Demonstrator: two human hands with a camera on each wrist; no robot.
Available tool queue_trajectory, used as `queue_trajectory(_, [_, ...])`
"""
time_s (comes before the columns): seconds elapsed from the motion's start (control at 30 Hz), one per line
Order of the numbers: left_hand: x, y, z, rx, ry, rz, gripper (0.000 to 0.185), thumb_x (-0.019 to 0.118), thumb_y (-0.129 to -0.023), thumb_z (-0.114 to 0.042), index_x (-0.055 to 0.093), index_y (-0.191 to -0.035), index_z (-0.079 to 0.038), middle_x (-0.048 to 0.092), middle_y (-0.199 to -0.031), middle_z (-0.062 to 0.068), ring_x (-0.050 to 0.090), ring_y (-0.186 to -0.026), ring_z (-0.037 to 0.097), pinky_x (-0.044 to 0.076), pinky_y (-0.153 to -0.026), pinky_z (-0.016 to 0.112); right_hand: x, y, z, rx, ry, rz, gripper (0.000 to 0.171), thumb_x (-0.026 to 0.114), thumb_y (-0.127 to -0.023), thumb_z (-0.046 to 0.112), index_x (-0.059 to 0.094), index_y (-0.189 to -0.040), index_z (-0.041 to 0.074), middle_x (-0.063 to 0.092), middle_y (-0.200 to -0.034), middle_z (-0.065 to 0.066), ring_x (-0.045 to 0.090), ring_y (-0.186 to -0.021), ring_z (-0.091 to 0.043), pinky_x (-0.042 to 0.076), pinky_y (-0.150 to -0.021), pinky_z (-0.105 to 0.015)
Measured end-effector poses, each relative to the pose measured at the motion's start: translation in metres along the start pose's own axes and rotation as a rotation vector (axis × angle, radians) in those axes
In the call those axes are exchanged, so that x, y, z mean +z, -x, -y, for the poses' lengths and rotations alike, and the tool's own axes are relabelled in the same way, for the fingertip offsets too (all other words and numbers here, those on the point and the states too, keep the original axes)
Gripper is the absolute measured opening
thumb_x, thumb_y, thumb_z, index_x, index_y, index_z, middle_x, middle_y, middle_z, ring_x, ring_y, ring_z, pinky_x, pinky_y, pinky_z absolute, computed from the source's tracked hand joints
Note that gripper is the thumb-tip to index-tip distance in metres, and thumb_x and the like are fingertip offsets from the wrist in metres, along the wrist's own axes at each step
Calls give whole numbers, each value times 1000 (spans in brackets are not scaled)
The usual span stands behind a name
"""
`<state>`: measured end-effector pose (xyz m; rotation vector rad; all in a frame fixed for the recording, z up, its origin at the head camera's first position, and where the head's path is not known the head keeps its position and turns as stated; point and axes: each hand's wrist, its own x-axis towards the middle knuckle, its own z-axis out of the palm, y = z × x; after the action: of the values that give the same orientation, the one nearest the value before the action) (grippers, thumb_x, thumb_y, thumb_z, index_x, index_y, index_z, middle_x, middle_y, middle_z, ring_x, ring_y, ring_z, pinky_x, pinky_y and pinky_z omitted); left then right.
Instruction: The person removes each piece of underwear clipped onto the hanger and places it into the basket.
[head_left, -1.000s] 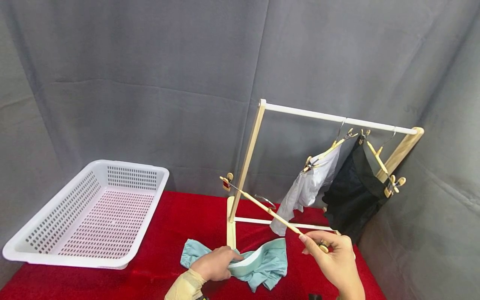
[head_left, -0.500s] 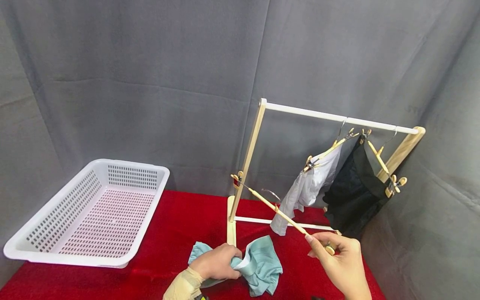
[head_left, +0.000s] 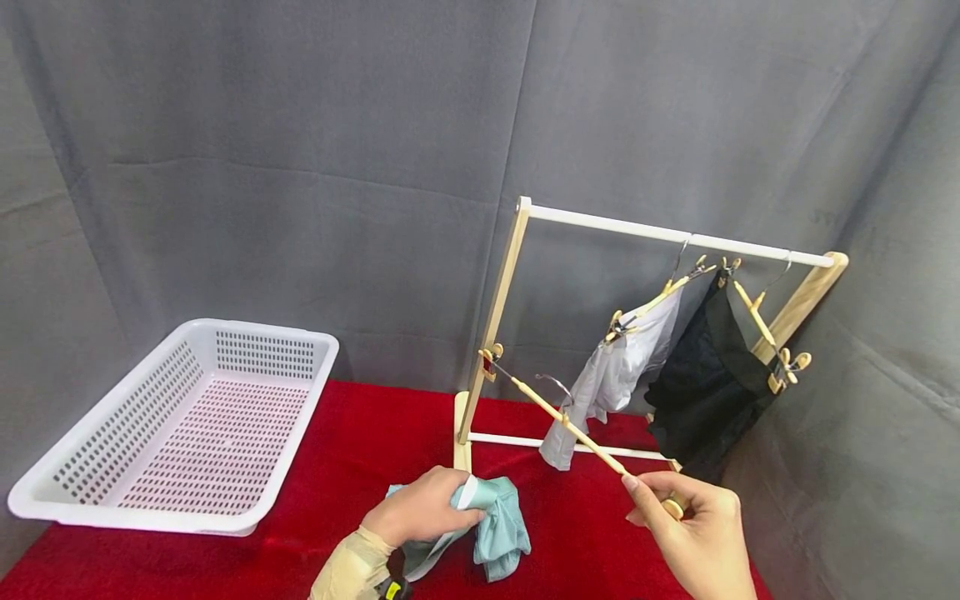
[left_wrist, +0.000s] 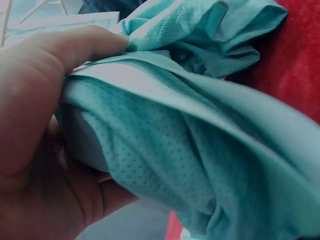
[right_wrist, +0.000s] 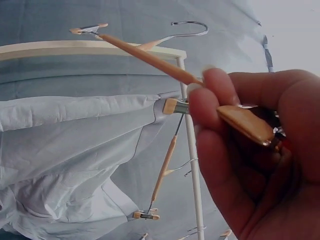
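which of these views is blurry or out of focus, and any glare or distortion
Head view: sharp, evenly lit, no glare; the white rail bows a little, suggesting wide-angle distortion. Left wrist view: dim and soft, the teal garment smears at lower right, the left hand is out of focus. Right wrist view: the right hand is blurred up close, the wooden clip hanger sharper, and the top right washes out.

A teal mesh garment [head_left: 495, 521] with a pale waistband is bunched up at the front of the red table, one end lifted. A slim wooden clip hanger [head_left: 573, 431] slants up and leftward above it, metal hook upward, a clip at its raised far end.
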<state>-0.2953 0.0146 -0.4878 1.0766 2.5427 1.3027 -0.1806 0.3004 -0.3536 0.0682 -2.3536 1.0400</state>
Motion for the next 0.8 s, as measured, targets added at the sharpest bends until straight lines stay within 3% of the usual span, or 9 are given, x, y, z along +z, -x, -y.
queue_trajectory(0.3, [-17, 2, 0, -71, 7, -54, 18, 72, -92, -27, 61, -97, -14, 55, -76, -8, 51, -68, 4, 50, -67, 24, -2, 2, 4, 40, 6, -6, 9, 80, -85, 2, 77, -81, 9, 70, -61, 2, 60, -48, -7, 39, -41, -21])
queue_trajectory(0.5, [-26, 4, -2, -51, 9, -129, 19, 72, -93, -26, 64, -106, -14, 64, -87, -8, 58, -76, 4, 54, -75, 26, -2, 1, 5, 34, 16, -2, 9, 80, -85, 2, 77, -82, 9, 70, -62, 1, 60, -49, -7, 42, -43, -20])
queue_trajectory(0.67, [-41, 9, -9, -72, 82, -236, 20, 72, -94, -25, 64, -110, -15, 67, -91, -7, 62, -77, 7, 56, -73, 25, -2, 1, 4, 19, 16, -6, 11, 80, -84, 0, 77, -82, 10, 70, -62, 4, 60, -49, -7, 42, -43, -20])
queue_trajectory(0.8, [-62, 18, -21, -131, 157, -408, 24, 72, -95, -24, 62, -114, -14, 69, -94, -2, 66, -79, 10, 56, -72, 27, -1, 0, 3, -21, -3, -17, 13, 81, -83, -2, 77, -80, 10, 69, -60, 6, 60, -48, -5, 41, -42, -19])
